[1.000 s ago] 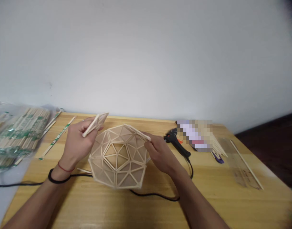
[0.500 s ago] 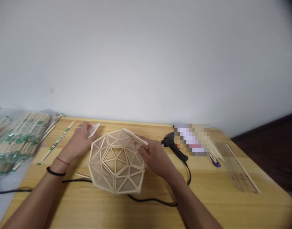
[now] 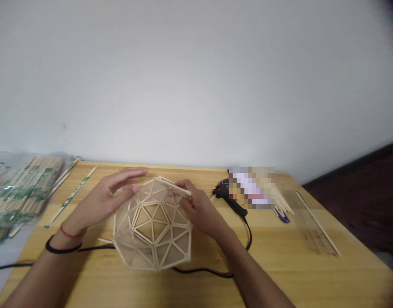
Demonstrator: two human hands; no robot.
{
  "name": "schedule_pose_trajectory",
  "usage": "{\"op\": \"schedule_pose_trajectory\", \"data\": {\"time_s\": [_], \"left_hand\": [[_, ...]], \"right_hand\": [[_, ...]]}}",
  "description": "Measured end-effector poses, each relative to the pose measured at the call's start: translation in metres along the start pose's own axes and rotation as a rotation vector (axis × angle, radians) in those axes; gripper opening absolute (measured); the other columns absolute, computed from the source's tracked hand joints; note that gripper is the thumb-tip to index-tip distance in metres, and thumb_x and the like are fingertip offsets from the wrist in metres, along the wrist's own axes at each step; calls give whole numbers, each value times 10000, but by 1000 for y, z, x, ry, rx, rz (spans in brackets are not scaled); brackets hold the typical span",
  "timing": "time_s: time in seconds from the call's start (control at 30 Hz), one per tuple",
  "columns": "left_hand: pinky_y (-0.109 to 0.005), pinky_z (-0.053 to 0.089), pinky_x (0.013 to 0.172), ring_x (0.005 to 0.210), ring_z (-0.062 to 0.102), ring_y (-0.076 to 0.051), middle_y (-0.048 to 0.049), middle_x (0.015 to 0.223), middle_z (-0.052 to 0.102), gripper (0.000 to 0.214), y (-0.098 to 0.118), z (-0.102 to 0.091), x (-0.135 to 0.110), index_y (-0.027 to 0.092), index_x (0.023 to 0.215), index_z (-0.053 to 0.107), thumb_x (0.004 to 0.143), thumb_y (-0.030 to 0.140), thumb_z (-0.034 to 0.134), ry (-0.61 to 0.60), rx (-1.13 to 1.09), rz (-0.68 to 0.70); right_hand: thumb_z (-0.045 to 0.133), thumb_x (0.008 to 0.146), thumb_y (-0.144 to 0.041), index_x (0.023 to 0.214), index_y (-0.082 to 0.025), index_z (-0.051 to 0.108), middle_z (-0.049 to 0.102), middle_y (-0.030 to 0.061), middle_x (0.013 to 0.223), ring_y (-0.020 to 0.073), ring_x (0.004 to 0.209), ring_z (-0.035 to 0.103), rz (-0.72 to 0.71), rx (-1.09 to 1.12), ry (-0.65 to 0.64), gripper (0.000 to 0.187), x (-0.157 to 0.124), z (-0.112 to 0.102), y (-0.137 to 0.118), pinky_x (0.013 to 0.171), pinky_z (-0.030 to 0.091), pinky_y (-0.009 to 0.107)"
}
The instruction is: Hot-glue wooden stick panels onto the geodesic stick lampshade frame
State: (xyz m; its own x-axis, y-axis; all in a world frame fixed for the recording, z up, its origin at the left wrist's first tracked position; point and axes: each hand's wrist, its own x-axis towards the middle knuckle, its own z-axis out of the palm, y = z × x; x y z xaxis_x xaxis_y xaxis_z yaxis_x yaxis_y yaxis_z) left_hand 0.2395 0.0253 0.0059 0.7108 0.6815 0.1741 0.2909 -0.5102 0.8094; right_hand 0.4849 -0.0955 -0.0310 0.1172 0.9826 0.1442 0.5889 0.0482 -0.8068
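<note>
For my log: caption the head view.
Right hand gripping a geodesic wooden-stick framework, left hand at its rim.

Obstacle right of dome [image 3: 152, 220]: glue gun [image 3: 234, 204]

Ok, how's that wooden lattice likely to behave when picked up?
The wooden lattice is probably light, judging by its slender sticks. Its triangular bracing should make it fairly stiff, though a hard squeeze might snap something so thin.
</note>
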Motion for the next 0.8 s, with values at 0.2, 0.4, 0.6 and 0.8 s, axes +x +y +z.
{"op": "schedule_pose_trajectory", "data": {"time_s": [0.2,0.4,0.6,0.8], "left_hand": [[-293,602,881,1052,719,-204,-35,1279,736,320,17,18,2,279,1203,750,964,439,608,-11,76,16],[-204,562,684,839,734,-148,12,1033,815,171,15,14,2,284,993,823,912,300,673,-3,58,-4],[-208,548,694,795,721,-128,23,1030,818,193,8,20,0,298,1037,819,926,277,664,46,126,62],[-234,549,729,794,718,-143,-1,1030,818,193,10,26,0,247,996,825,916,239,649,108,163,80]], "right_hand": [[455,890,-114,1057,-217,541,702,19,949,177,808,636,-50,68,-34,215,2,6,4,716,440,267],[475,894,-124,1060,-228,512,703,33,968,190,819,647,-59,34,-34,199,0,15,4,728,459,290],[515,979,-269,1049,-218,597,747,49,988,184,823,698,-75,-34,-40,119,-4,1,-1,664,498,262],[598,934,-175,1042,-217,683,782,35,997,179,841,730,-161,-121,87,144,-6,-3,3,703,565,264]]}}
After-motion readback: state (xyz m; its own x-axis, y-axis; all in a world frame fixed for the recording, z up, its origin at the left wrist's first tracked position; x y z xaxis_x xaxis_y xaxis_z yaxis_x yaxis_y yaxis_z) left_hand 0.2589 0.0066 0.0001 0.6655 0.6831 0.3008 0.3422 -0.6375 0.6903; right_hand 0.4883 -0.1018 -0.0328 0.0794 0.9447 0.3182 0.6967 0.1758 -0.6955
